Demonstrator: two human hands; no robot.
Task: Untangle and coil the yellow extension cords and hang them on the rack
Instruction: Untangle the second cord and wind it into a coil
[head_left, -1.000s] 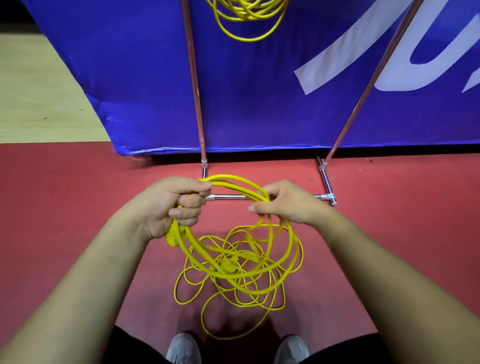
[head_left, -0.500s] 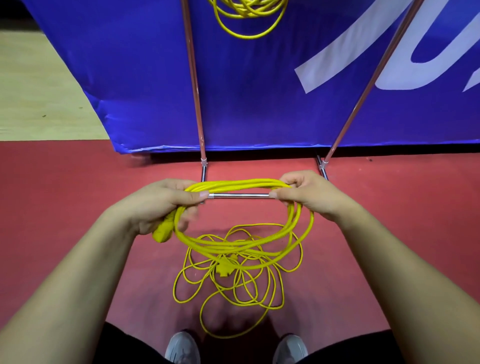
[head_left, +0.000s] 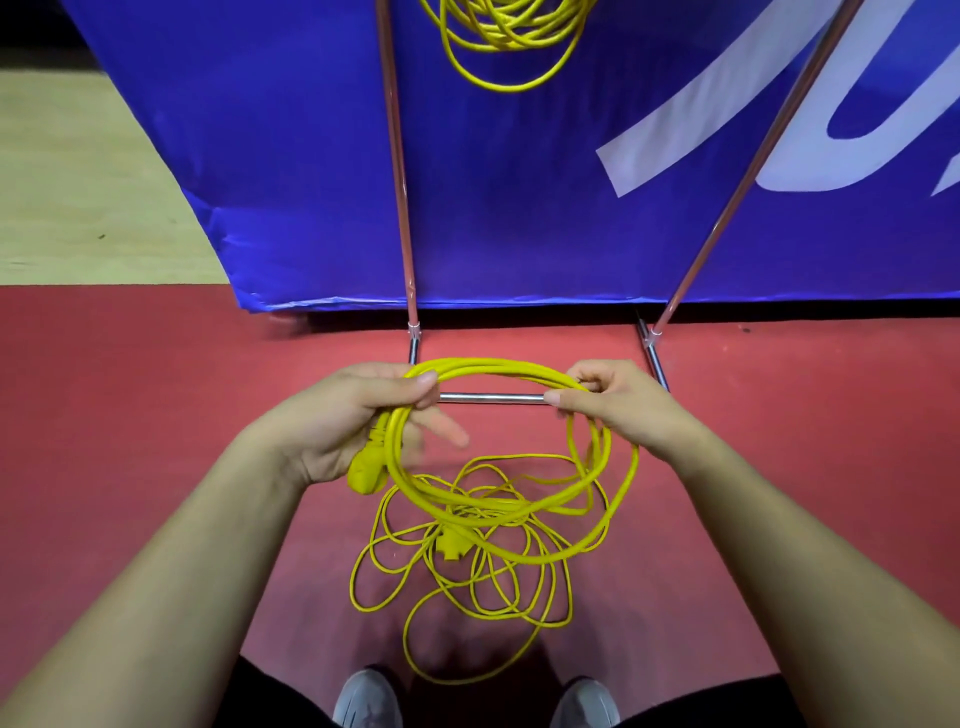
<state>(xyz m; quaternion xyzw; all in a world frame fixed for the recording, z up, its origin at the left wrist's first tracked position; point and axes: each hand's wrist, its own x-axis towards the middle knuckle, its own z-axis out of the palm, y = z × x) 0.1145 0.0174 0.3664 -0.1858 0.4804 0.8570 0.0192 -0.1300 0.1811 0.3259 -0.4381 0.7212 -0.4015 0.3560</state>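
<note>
Two hands hold a coiled yellow extension cord (head_left: 493, 370) above the red floor (head_left: 156, 415). The left hand (head_left: 343, 426) grips its loops beside a plug; the right hand (head_left: 618, 400) pinches the opposite side. A tangled cord (head_left: 448, 544) lies on the floor beneath, and another coil (head_left: 506, 31) hangs on the rack (head_left: 400, 208).
</note>
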